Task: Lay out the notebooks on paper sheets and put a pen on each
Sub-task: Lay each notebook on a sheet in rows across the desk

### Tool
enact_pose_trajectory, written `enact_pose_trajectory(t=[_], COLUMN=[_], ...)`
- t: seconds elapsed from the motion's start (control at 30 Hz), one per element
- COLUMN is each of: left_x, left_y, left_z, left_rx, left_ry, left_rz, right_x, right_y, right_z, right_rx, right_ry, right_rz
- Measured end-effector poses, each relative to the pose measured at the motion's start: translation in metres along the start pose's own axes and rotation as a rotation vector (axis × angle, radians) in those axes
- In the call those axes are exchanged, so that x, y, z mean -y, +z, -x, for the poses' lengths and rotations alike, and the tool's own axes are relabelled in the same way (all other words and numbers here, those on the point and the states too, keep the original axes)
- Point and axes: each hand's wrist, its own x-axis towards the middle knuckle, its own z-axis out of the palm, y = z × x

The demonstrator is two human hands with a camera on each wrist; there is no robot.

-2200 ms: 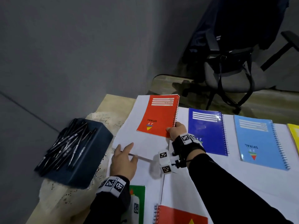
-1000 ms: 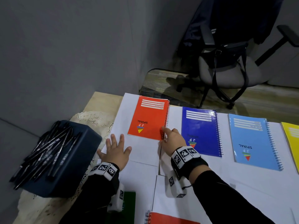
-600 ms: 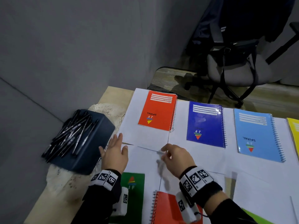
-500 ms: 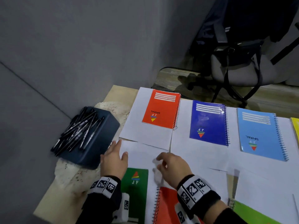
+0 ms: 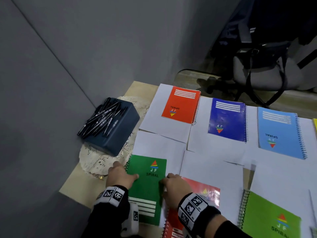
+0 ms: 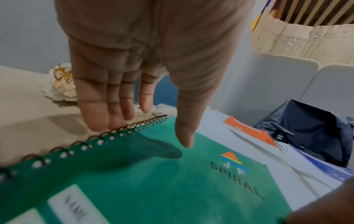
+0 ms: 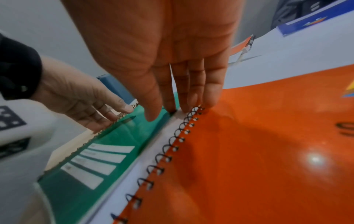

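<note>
A green spiral notebook lies on a white sheet at the near left. My left hand rests open at its spiral edge, fingers straight along the coil and the thumb over the cover. My right hand is open too; its fingers touch the paper strip between the green cover and the coil of the red notebook. Neither hand holds anything. Black pens lie piled on a dark blue box at the left.
The far row holds an orange-red notebook, a dark blue one and a light blue one, each on paper. A lime notebook lies near right. The box stands on a lace doily. An office chair stands beyond the table.
Both hands drew back from the far sheet by the orange-red notebook to the near row. They now sit on either side of the green notebook.
</note>
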Motion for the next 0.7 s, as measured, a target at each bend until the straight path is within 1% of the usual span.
enact_pose_trajectory(t=[0.2, 0.3, 0.37, 0.43, 0.5, 0.6, 0.7], left_x=[0.008, 0.017, 0.023, 0.025, 0.026, 0.023, 0.025], left_y=[0.010, 0.012, 0.011, 0.006, -0.001, -0.016, -0.031], left_z=[0.001, 0.000, 0.003, 0.007, 0.015, 0.029, 0.033], left_rx=[0.021, 0.037, 0.050, 0.036, 0.022, 0.046, 0.046], left_ry=[0.049, 0.086, 0.147, 0.223, 0.275, 0.317, 0.309], left_rz=[-0.013, 0.066, 0.075, 0.086, 0.116, 0.163, 0.193], right_x=[0.000, -0.004, -0.008, -0.012, -0.016, -0.021, -0.022], right_y=[0.004, 0.012, 0.019, 0.026, 0.032, 0.033, 0.030], right_z=[0.007, 0.014, 0.021, 0.026, 0.032, 0.038, 0.040], right_rx=[0.004, 0.024, -0.034, -0.155, -0.242, -0.285, -0.244], right_ry=[-0.013, -0.032, -0.034, -0.034, -0.012, 0.079, 0.159], right_rz=[0.156, 0.099, 0.006, -0.121, -0.176, -0.126, -0.063])
